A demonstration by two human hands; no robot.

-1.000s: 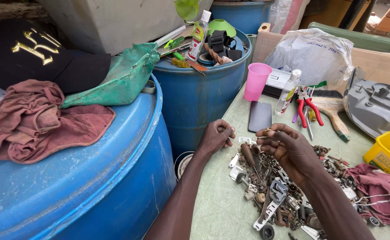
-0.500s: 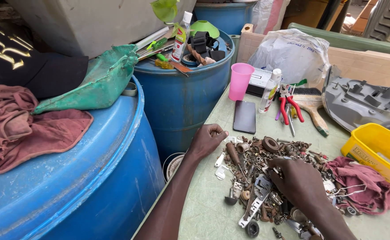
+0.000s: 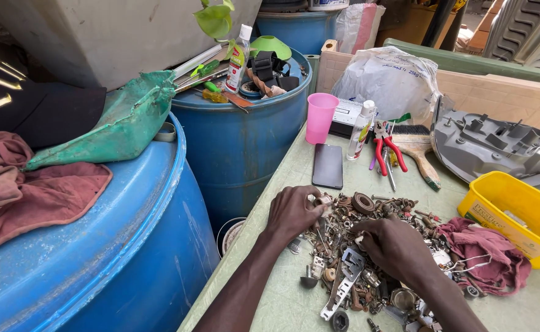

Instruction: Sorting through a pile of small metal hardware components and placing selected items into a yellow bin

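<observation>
1. Both hands have dropped onto the pile of metal parts [image 3: 368, 252], lower centre of frame, on the tabletop [image 3: 282, 301].
2. Left hand [image 3: 291, 212]: fingers curled, pinching a small fitting [image 3: 323, 201].
3. Right hand [image 3: 393, 246]: palm down over the pile; its grip cannot be told.
4. Step in hand: sorting. Next move likely calls for a fine fingertip pick.

Left hand [image 3: 292, 212], right hand [image 3: 393, 245], fingers curled
</observation>
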